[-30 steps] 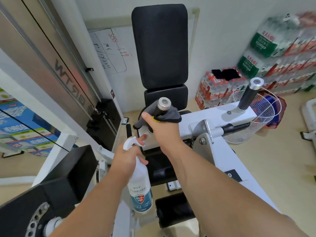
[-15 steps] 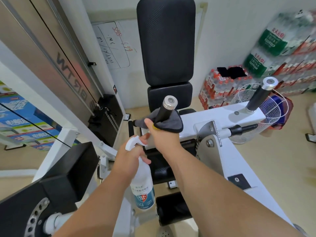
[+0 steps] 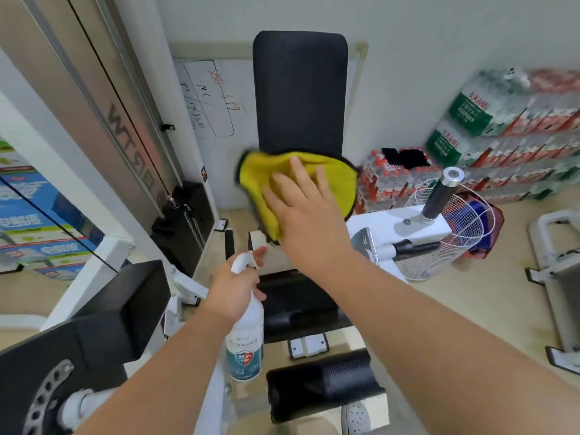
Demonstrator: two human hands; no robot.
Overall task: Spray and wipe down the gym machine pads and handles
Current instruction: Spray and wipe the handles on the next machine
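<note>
The fingers of the right hand [image 3: 309,215] are spread out flat and press a yellow microfibre cloth with a dark edge [image 3: 292,183] against the lower part of the tall black padded backrest [image 3: 299,92] of the gym machine; the hand does not close around the cloth, it only holds it flat under the palm, and part of the cloth hangs down below the hand. The fingers of the left hand [image 3: 233,285] are wrapped around the neck of a white plastic spray bottle with a blue label [image 3: 244,340], and one finger lies at the front of the white trigger; the bottle stands almost upright, lower and nearer than the cloth, in front of the black seat pad [image 3: 298,304]. To the right of the cloth, a black upright handle with a silver cap [image 3: 441,194] rises from the white frame of the machine [image 3: 376,221], apart from both hands. Behind this handle stands a white wire basket [image 3: 455,243] on the floor, and packs of bottled water [image 3: 508,133] are stacked by the wall.
</note>
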